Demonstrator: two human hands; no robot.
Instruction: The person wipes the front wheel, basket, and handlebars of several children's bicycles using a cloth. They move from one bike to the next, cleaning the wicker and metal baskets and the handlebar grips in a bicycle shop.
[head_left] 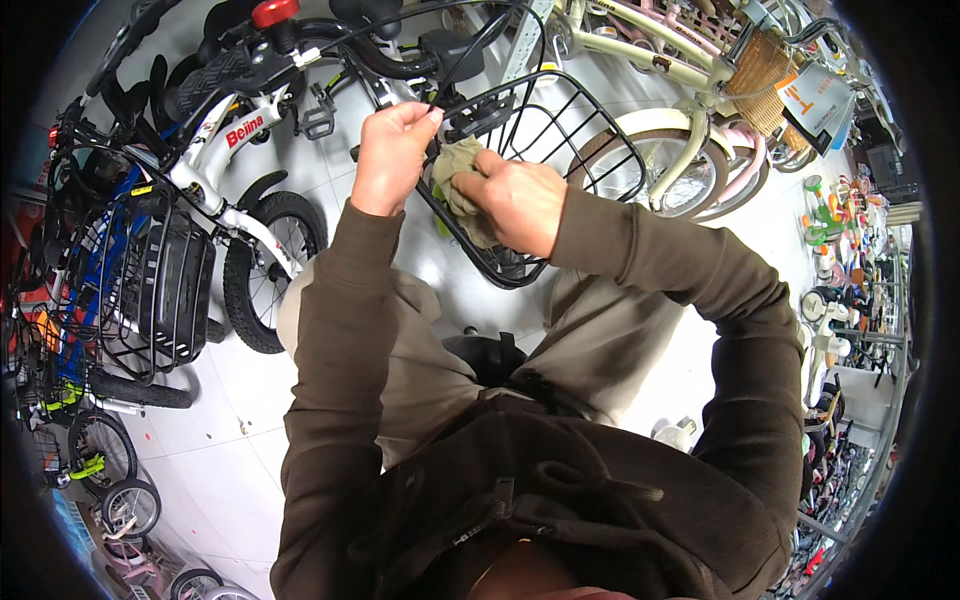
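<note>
Pinched together, the fingers of my left hand (390, 158) meet a thin black cable (466, 62) beside the handlebar. My right hand (520, 204) is closed on a crumpled beige-green cloth (459, 168) and presses it against the near left side of a black wire basket (600, 108). The basket is fixed at the front of a bicycle in front of me and tilts toward my knees. The black handlebar (400, 66) runs just beyond my left hand. Part of the basket's rim is hidden behind the cloth and my right hand.
A white child's bicycle (226, 138) and a row of bicycles stand close on the left. A red bell (274, 13) sits at the upper left. To the right are a cream bicycle (640, 50) with a wicker basket (757, 82) and shelves of small goods (850, 225).
</note>
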